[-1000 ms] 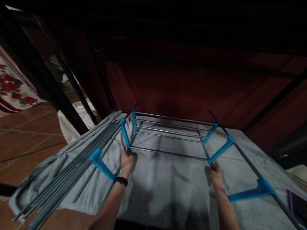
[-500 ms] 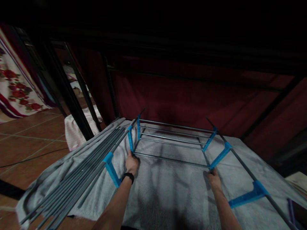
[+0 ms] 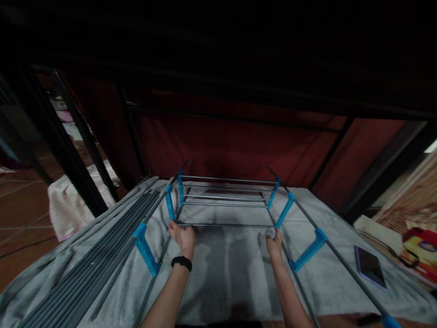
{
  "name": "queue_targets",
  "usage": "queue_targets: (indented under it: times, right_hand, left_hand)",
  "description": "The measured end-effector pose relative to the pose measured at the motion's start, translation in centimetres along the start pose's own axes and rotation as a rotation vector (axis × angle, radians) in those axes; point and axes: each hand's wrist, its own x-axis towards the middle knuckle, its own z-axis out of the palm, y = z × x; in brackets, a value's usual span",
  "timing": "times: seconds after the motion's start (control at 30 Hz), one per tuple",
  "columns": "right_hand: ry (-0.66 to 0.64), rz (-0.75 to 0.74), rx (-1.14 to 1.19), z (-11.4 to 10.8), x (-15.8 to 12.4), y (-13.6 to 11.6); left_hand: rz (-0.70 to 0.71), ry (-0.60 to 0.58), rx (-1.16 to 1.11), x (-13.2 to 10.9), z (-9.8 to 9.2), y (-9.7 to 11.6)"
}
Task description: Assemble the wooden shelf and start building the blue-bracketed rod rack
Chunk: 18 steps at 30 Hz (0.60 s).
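Note:
A partly assembled rack of grey metal rods and blue plastic brackets lies on a grey blanket (image 3: pixel 235 269). Its nearest crossbar (image 3: pixel 225 225) spans between two blue brackets. My left hand (image 3: pixel 182 237), with a black band on the wrist, is closed around the left end of that crossbar, beside the left blue bracket (image 3: pixel 170 204). At the opposite end my right hand (image 3: pixel 274 242) grips the crossbar just below the right blue bracket (image 3: pixel 285 210). Several more crossbars (image 3: pixel 227 197) run across behind. Fingertips of both hands are partly hidden.
Several loose grey rods (image 3: pixel 92 259) lie in a bundle on the left of the blanket. A phone (image 3: pixel 370 266) rests at the right, near a red and yellow bag (image 3: pixel 421 248). Dark frame posts (image 3: pixel 64 136) and a red curtain (image 3: pixel 235 150) stand around the blanket.
The view has turned right, bringing the phone and bag fully into sight. Both hands stay at the ends of the same crossbar, which looks more level now.

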Motion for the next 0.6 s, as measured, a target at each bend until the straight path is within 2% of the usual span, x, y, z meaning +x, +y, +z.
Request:
queue_targets:
  times: [0.07,0.17,0.27,0.33,0.37,0.4,0.47,0.53,0.57,0.6]
  right_hand:
    - [-0.026,0.105,0.122,-0.1,-1.2,-2.2]
    - [-0.094,0.046,0.287,-2.3,-1.0,-6.3]
    - [-0.094,-0.044,0.332,-7.4,2.2,-10.3]
    - [-0.084,-0.120,0.324,-11.6,5.6,-12.4]
    - [-0.058,-0.132,0.314,-13.6,7.4,-13.0]
    - [-0.043,-0.138,0.305,-15.6,9.1,-13.4]
    - [0.005,-0.081,0.271,-18.7,12.2,-13.3]
    - [0.015,0.007,0.221,-20.7,14.2,-12.1]
    - [-0.007,0.041,0.196,-21.2,14.7,-11.2]
    - [-0.043,0.072,0.178,-21.5,15.0,-10.1]
  left_hand:
    - [0.136,-0.021,-0.089,-1.8,-0.5,3.4]
    - [0.350,-0.091,-0.262,-3.7,-2.0,10.6]
    - [0.616,-0.155,-0.336,-3.5,-4.4,18.1]
    - [0.740,-0.172,-0.327,-1.7,-6.2,21.7]
    - [0.830,-0.144,-0.281,-0.4,-7.1,22.8]
    - [0.881,-0.126,-0.215,1.3,-8.0,23.4]
    - [0.819,-0.097,-0.105,5.0,-9.7,23.1]
    - [0.681,-0.094,-0.073,8.8,-11.3,21.1]
    - [0.618,-0.134,-0.116,10.4,-12.0,19.7]
    - [0.553,-0.240,-0.174,11.7,-12.6,18.0]
